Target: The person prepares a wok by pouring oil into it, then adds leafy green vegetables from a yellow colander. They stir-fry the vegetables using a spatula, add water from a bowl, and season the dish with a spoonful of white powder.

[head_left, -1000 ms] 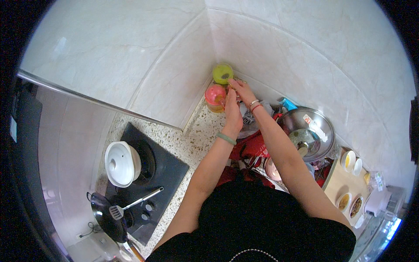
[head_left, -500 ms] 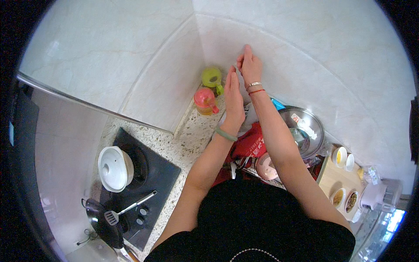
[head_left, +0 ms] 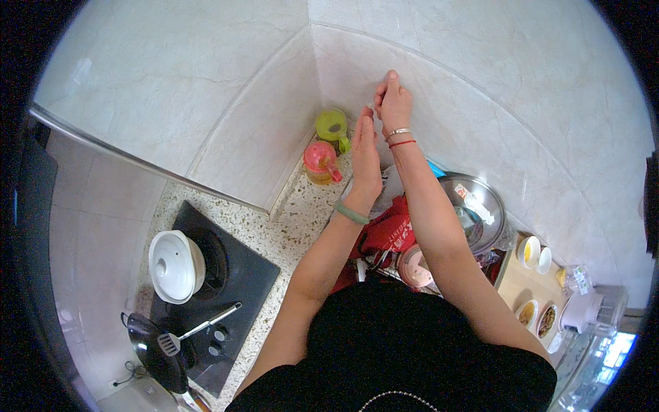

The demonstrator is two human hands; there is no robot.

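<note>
Both my arms reach up toward the tiled wall corner. My left hand (head_left: 366,161), a green bangle (head_left: 351,212) at its wrist, is held edge-on with its fingers stretched out and nothing seen in its grasp. Close beside it on the right, my right hand (head_left: 395,106) has its fingers curled in; whatever they may hold is hidden. A tiny pale spot shows between the two hands, too small to name. Left of my left hand, a green-lidded jug (head_left: 332,125) and a pink-lidded jug (head_left: 320,158) of yellowish liquid stand on the speckled counter (head_left: 302,206).
A black cooktop (head_left: 233,275) at left bears a white lidded pot (head_left: 175,268), a dark wok (head_left: 154,350) and a slotted turner (head_left: 206,323). Below my forearms lie a red bag (head_left: 391,230) and a steel lid or basin (head_left: 491,213). Small bowls (head_left: 527,253) stand on a wooden board (head_left: 511,278) at right.
The whole view has shifted slightly to the left. My hands keep nearly the same pose, and a small pale spot now shows between them by the left fingertips.
</note>
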